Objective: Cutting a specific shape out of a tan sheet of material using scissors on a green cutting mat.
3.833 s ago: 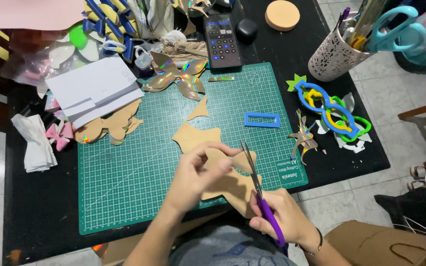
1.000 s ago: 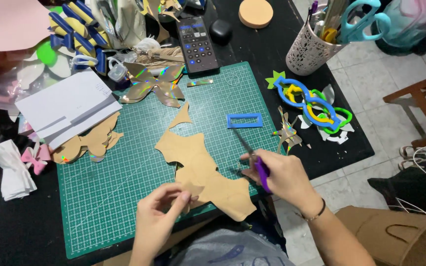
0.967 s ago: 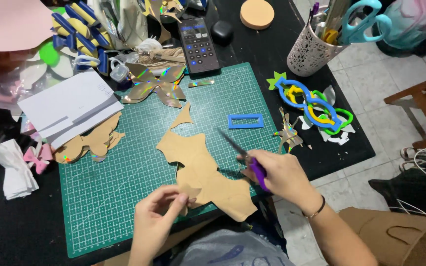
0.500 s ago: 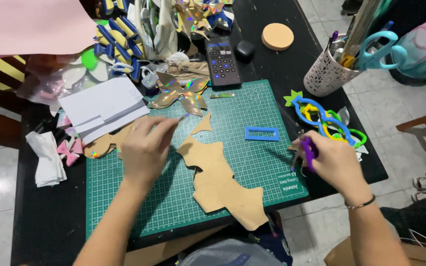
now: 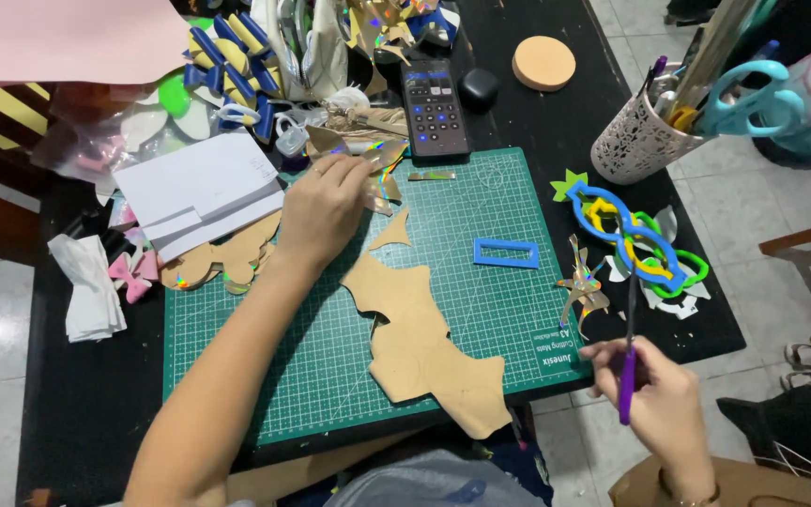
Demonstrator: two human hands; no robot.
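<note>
Head view: left hand [image 5: 319,208] fingers rest closed on a holographic cutout [image 5: 379,178] at the mat's [image 5: 237,376] far edge. Right hand [image 5: 654,394] clamps purple-handled scissors [image 5: 629,361], blades up, right of the mat. Tan cardboard [image 5: 424,347] lies between the hands.

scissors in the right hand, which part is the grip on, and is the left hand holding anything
The right hand grips the scissors by their purple handle, blades up. The left hand rests on shiny holographic cut-outs; a grip cannot be told.
</note>
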